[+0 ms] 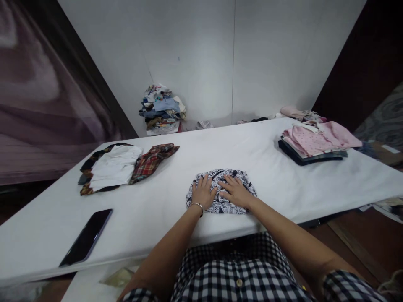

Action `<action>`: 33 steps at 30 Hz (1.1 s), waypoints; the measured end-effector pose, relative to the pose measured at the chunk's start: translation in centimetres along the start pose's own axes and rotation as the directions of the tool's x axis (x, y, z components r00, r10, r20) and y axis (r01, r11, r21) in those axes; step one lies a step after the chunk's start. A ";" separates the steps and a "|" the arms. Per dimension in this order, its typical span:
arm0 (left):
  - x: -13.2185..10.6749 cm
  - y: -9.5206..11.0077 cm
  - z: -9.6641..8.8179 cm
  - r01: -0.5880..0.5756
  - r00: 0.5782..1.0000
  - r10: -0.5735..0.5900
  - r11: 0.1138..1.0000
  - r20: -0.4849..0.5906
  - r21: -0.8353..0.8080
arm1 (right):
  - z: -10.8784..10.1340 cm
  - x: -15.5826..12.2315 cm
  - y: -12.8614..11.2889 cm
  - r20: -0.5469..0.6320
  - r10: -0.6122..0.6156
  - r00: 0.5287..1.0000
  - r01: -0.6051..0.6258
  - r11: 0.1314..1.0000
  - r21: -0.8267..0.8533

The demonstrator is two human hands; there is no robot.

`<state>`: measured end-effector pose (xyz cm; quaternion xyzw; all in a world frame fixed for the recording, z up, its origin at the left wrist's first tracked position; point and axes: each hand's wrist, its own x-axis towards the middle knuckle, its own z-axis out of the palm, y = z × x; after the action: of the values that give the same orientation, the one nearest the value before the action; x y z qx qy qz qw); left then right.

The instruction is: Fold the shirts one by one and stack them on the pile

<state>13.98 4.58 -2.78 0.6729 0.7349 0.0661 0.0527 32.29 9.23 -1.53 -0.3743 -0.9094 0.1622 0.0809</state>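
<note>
A black-and-white printed garment (222,207), folded into a compact bundle, lies near the front edge of the white-covered table (176,218). My left hand (203,193) rests flat on its left half, fingers stretched out and a bracelet at the wrist. On the right half, my right hand (236,192) presses down with fingers spread. Neither hand grips the cloth. Parts of the print are hidden beneath both palms.
On the left lie a white garment (116,165) and a red plaid garment (154,161). A phone (87,237) sits at the front left. Folded clothes topped by a pink shirt (317,140) stand at right. Behind the table rises a clothes pile (162,110) against the wall (201,54).
</note>
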 end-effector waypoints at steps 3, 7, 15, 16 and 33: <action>0.0 0.0 -0.1 -0.004 1.000 0.004 1.000 -0.014 0.006 | -0.9 1.1 0.1 -0.099 0.036 0.994 -0.039 0.999 -0.030; -0.1 0.2 0.0 0.012 1.000 -0.012 1.000 -0.028 -0.011 | -0.5 2.7 1.4 -0.164 0.107 0.981 -0.129 0.983 -0.132; 0.3 -0.3 -1.1 0.053 0.996 -0.067 0.977 -0.062 -0.205 | 1.7 3.0 3.3 -0.188 0.112 0.976 -0.122 0.991 -0.045; 0.8 -0.5 -1.7 0.066 0.992 -0.090 0.968 -0.088 -0.244 | 1.4 3.2 3.5 -0.196 0.119 0.973 -0.121 0.993 0.005; 7.0 -0.8 -5.6 0.089 0.977 -0.199 0.712 -0.078 -0.697 | -3.4 5.3 5.8 -0.305 0.269 0.914 -0.102 0.879 0.466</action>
<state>11.60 11.29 2.70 0.5386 0.7095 0.3797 0.2496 33.24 17.65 -0.26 -0.4563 -0.7774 0.2993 0.3128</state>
